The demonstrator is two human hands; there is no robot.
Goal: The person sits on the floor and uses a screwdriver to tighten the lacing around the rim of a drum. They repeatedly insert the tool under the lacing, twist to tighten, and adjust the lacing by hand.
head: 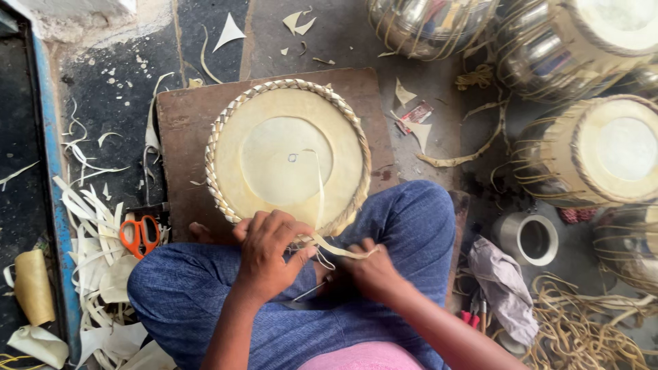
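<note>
Floor: a dark, worn stone floor littered with pale hide trimmings; a person sits cross-legged on it in blue trousers, seen from above.
Board: a brown wooden board (179,130) lies flat on the floor in front of the knees and carries the work.
Drum head: a round, cream drum skin (288,157) with a plaited rim rests on the board, its near edge touching the person's legs.
Strip: a thin pale hide strip (320,199) runs from the middle of the skin down over the near rim and out between the two hands.
Left hand: the left hand (269,255) lies curled over the near rim, fingers bent, thumb and fingers pinching the strip against the plait.
Right hand: the right hand (370,268) is closed round the free end of the strip, just beside the left; a thin metal tool seems to lie under it, though I cannot tell which hand holds it.
Doing it well: as I judge it, the left hand should pin the plait firmly while the right draws the strip taut and flat, without twist, so the rim stays even.
Risk: a jerk might tear the strip or pucker the skin.
Nearby: orange-handled scissors (140,235) lie left of the board among the trimmings; finished drums (603,154) stand at the right, well apart.
</note>
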